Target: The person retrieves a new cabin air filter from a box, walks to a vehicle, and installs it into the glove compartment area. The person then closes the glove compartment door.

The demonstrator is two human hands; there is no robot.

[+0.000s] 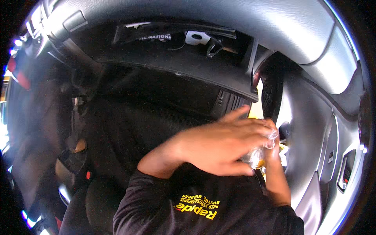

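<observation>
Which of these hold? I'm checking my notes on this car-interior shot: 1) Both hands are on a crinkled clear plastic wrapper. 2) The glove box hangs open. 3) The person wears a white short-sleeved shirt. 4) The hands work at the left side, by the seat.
1) True: the left hand and right hand close together on the clear plastic wrapper.
2) True: the glove box hangs open under the dashboard.
3) False: the sleeve is black and long.
4) False: the hands are at the right, near the grey door panel.
</observation>
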